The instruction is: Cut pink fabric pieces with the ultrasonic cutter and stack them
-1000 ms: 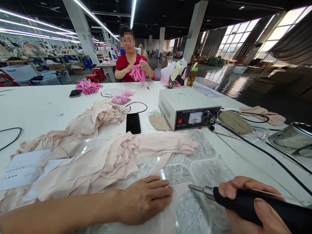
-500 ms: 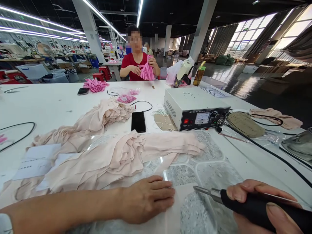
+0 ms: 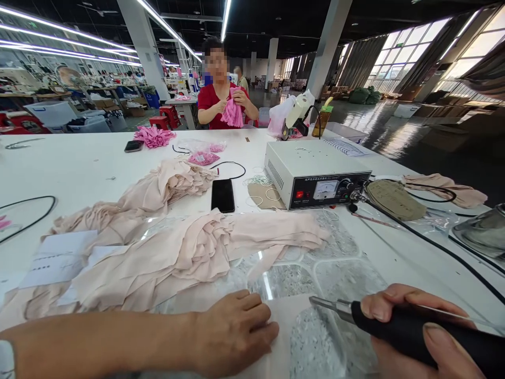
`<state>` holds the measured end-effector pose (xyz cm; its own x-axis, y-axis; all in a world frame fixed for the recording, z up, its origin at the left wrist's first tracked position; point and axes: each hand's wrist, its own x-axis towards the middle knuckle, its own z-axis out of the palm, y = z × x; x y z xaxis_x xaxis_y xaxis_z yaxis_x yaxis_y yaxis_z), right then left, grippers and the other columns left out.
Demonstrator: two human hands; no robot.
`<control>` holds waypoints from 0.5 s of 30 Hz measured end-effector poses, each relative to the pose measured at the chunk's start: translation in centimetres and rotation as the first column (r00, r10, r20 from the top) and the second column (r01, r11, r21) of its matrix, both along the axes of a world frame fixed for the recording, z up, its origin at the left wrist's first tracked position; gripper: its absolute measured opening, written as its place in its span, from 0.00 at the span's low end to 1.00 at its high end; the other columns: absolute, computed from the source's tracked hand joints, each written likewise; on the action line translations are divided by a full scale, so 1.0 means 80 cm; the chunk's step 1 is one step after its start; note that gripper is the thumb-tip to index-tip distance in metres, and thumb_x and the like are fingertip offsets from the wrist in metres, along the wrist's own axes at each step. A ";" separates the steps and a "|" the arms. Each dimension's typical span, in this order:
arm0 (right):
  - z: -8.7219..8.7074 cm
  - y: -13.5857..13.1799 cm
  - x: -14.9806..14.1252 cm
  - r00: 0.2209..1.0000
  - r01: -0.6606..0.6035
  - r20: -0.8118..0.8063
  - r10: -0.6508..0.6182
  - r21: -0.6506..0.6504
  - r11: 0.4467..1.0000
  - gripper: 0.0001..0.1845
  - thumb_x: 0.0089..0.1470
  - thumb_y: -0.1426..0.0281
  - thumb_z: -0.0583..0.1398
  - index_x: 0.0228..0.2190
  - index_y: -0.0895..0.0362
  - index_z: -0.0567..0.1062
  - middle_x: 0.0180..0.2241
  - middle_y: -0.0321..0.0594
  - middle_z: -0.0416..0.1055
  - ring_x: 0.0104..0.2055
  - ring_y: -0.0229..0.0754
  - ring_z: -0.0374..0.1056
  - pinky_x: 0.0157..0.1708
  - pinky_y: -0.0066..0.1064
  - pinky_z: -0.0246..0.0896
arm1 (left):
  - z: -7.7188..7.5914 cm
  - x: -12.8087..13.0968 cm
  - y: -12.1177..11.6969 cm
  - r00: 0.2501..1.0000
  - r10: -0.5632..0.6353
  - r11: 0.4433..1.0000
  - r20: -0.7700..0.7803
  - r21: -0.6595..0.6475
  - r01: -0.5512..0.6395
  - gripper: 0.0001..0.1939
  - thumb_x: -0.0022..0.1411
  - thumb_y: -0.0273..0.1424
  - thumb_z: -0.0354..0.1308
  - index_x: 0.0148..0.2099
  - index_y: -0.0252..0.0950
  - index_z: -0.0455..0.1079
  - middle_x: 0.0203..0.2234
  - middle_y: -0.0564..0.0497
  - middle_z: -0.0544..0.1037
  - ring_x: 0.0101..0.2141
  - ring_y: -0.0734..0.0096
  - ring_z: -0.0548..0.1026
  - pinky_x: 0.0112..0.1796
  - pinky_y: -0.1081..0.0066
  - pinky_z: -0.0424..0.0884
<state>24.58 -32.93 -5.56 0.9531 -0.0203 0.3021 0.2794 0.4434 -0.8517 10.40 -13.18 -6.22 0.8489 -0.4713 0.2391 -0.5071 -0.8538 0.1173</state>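
Note:
My left hand (image 3: 239,331) rests palm down at the front of the table, its fingers curled in on a thin pale pink fabric piece (image 3: 290,310). Its fingertips are partly hidden. My right hand (image 3: 422,331) is wrapped round the black handle of an ultrasonic handpiece (image 3: 398,329). The handpiece's slim metal tip points left and meets the far right corner of the fabric. Beyond my left hand lies a layered pile of pale pink fabric pieces (image 3: 197,247).
A grey ultrasonic control box (image 3: 315,176) with a lit red switch stands behind the work spot, its black cable (image 3: 426,239) running right. A phone (image 3: 223,196) lies beside it. Across the white table (image 3: 79,163), a person in red (image 3: 213,105) handles pink strips (image 3: 232,110).
The fingers of my left hand have gone from lying flat to curled, and the hand has drawn slightly back. My right hand and the handpiece's tip have shifted slightly left and up.

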 end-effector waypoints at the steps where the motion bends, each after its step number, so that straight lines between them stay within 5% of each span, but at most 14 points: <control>1: 0.003 -0.001 0.001 1.000 -0.008 -0.006 0.008 -0.002 1.000 0.07 0.40 0.68 0.59 0.27 0.55 0.69 0.24 0.35 0.61 0.22 0.39 0.60 0.19 0.35 0.61 | 0.000 0.000 0.000 1.000 -0.005 1.000 0.001 0.008 0.005 0.05 0.67 0.29 0.47 0.43 0.33 0.63 0.28 0.50 0.68 0.26 0.68 0.64 0.27 0.68 0.60; 7: -0.004 -0.031 0.005 0.998 -0.056 0.007 0.059 -0.190 0.980 0.06 0.44 0.71 0.59 0.30 0.56 0.70 0.27 0.37 0.68 0.25 0.40 0.65 0.28 0.37 0.65 | 0.004 0.016 0.008 0.994 -0.107 0.994 0.029 0.008 0.107 0.06 0.68 0.26 0.47 0.38 0.32 0.64 0.27 0.50 0.68 0.26 0.69 0.64 0.31 0.67 0.60; 15: 0.015 -0.029 0.005 0.991 -0.111 0.050 0.121 -0.163 0.980 0.08 0.44 0.66 0.62 0.27 0.55 0.69 0.21 0.34 0.66 0.19 0.40 0.63 0.20 0.36 0.63 | 0.001 0.025 0.000 0.986 -0.158 0.985 0.050 -0.058 0.161 0.09 0.68 0.25 0.46 0.44 0.28 0.66 0.32 0.46 0.72 0.30 0.67 0.67 0.33 0.67 0.62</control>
